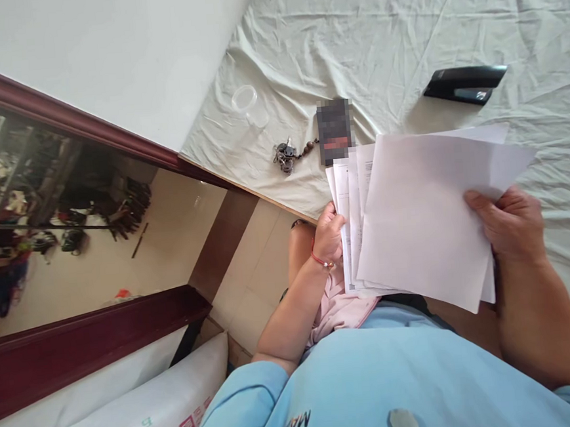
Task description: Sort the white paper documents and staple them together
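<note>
A fanned stack of paper sheets (423,216) is held over my lap between both hands, partly above the cloth's near edge. My left hand (329,233), with a red string bracelet at the wrist, pinches the left edges of several printed sheets. On the other side, my right hand (513,222) grips the right edge, its thumb lying on top of a blank front sheet. The fingers under the paper are hidden. Beyond the sheets, a black stapler (467,86) lies on the pale cloth (380,48).
Near the cloth's left edge lie a bunch of keys (286,157) with a beaded cord and a clear plastic container (251,105). A pixelated dark object (335,130) lies beside them. To the left are a dark red doorway frame (78,348) and white sacks (146,399).
</note>
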### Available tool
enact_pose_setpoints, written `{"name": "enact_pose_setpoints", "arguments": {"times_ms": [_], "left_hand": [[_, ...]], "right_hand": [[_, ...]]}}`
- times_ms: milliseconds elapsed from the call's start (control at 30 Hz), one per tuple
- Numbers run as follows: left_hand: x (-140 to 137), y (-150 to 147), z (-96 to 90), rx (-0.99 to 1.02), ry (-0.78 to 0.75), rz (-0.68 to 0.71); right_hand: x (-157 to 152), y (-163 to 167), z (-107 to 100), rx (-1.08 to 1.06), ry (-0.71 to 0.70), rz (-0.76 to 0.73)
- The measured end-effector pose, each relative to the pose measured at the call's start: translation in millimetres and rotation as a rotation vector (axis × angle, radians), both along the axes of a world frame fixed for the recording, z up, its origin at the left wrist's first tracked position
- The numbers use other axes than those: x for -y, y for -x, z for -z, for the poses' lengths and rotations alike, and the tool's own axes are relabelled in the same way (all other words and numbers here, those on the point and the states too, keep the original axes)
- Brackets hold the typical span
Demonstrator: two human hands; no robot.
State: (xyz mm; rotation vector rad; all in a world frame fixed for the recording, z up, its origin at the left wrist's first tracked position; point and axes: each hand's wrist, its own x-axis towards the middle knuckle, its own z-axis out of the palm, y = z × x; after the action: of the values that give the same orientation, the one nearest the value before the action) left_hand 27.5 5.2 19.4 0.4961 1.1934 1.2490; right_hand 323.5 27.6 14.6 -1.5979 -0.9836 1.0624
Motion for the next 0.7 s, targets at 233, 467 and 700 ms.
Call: {"name": "enact_pose_setpoints", "arguments": {"times_ms": [233, 467, 700], "left_hand": [[0.1, -0.2, 8.8, -0.053, -0.070, -0.013], [4.2, -6.6, -0.2, 0.014, -0.054, -0.070], [1.5, -10.6, -9.9, 0.112, -0.017, -0.116]], "right_hand": [[-2.9, 2.4, 0.3, -0.043, -0.018, 0.018], [-1.1, 6.0, -6.6, -0.055, -0.006, 0.020], [0.5, 4.0, -12.9, -0.091, 0.037, 0.014]]}}
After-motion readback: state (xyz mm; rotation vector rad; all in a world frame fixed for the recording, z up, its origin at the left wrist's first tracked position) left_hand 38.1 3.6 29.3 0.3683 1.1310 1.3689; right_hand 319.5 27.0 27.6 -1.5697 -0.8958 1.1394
